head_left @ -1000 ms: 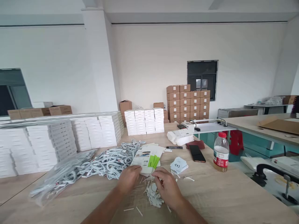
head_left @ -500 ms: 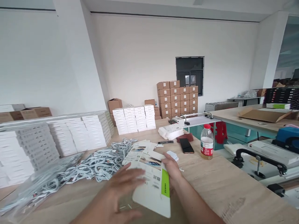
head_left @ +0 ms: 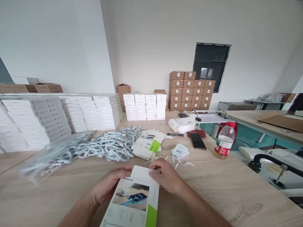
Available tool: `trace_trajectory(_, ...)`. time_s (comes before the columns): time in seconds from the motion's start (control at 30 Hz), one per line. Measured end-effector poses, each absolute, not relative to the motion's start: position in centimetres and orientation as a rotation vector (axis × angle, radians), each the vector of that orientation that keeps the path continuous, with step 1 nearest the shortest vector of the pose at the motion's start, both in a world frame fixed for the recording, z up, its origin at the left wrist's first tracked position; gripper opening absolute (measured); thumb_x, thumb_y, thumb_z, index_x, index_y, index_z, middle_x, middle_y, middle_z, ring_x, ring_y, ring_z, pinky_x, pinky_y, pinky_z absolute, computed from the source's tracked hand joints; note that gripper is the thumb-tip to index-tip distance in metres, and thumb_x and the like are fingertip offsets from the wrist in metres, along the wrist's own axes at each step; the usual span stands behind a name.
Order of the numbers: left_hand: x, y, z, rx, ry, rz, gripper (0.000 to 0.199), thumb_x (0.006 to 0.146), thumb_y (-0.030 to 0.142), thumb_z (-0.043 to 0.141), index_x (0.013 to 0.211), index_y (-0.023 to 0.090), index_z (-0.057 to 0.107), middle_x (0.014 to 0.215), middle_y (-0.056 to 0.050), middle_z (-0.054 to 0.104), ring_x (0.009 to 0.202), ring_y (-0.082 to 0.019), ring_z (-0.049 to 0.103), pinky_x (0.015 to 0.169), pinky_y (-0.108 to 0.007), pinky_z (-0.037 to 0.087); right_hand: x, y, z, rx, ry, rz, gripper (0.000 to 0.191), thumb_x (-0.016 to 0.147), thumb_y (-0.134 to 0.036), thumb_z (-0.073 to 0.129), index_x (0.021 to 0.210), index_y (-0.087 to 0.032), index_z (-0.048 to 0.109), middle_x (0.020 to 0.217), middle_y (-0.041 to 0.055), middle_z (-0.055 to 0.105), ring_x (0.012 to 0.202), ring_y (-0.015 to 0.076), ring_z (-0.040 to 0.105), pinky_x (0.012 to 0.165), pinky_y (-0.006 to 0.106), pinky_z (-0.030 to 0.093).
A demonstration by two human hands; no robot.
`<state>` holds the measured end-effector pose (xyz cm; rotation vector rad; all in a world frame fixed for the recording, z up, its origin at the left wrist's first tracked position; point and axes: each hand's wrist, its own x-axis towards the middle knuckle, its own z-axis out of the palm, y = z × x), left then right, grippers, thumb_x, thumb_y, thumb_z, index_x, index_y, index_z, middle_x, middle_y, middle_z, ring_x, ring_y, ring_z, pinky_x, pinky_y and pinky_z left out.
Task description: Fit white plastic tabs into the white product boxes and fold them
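A flat white printed carton (head_left: 132,201) with a green corner and a device picture lies between my hands at the bottom centre. My left hand (head_left: 107,184) grips its left upper edge, fingers partly behind it. My right hand (head_left: 165,175) pinches the top right flap between thumb and fingers. Beyond them is a pile of similar flat cartons (head_left: 145,143). Grey-white coiled cables (head_left: 109,145) spread to its left, some under clear plastic (head_left: 56,154). White cards (head_left: 180,150) are stacked on the right, near small paper strips.
Stacks of white boxes (head_left: 144,107) line the table's back and left. On the right are a bottle (head_left: 223,143), a phone (head_left: 198,141), a black marker (head_left: 175,135) and a white packet (head_left: 181,124). Brown cartons (head_left: 189,91) stand by the wall. A black-handled device (head_left: 272,162) is at far right.
One carton has come off the pile toward me and now shows its picture side. My left hand has closed on it, and my right hand has moved to its top flap. The view has shifted.
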<state>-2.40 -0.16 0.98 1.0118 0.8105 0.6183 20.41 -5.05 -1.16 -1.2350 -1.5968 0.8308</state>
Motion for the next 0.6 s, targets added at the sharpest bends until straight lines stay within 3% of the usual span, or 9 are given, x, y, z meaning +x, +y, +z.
trace_trajectory(0.17, -1.1, -0.4, 0.8, 1.122, 0.904, 0.576, 0.035, 0.064, 0.021, 0.073, 0.098, 0.012, 0.073, 0.076, -0.004, 0.075, 0.064, -0.018, 0.064, 0.060, -0.026, 0.047, 20.8, -5.1, -1.4, -1.302, -1.827, 0.779, 0.012, 0.081, -0.021, 0.061, 0.084, -0.023, 0.072, 0.074, -0.0022, 0.063, 0.069, 0.0138, 0.053, 0.061, 0.025, 0.039)
trace_trajectory(0.43, -0.8, -0.5, 0.0, 1.350, 0.968, 0.576, 0.034, 0.064, 0.027, 0.072, 0.096, 0.014, 0.073, 0.080, -0.002, 0.073, 0.070, -0.017, 0.061, 0.062, -0.025, 0.043, 20.7, -5.5, -1.5, -1.284, -1.840, 0.870, 0.010, 0.074, -0.018, 0.069, 0.082, -0.022, 0.073, 0.074, -0.0036, 0.061, 0.066, 0.0113, 0.049, 0.058, 0.023, 0.037)
trace_trajectory(0.6, -0.2, -0.5, -0.2, 1.475, 0.956, 0.557, 0.037, 0.059, 0.020, 0.072, 0.096, 0.016, 0.073, 0.077, 0.001, 0.070, 0.068, -0.015, 0.060, 0.062, -0.024, 0.041, 20.7, -5.6, -1.3, -1.297, -1.859, 0.829, 0.015, 0.072, -0.016, 0.068, 0.084, -0.023, 0.073, 0.072, -0.0043, 0.057, 0.065, 0.0109, 0.046, 0.058, 0.023, 0.036)
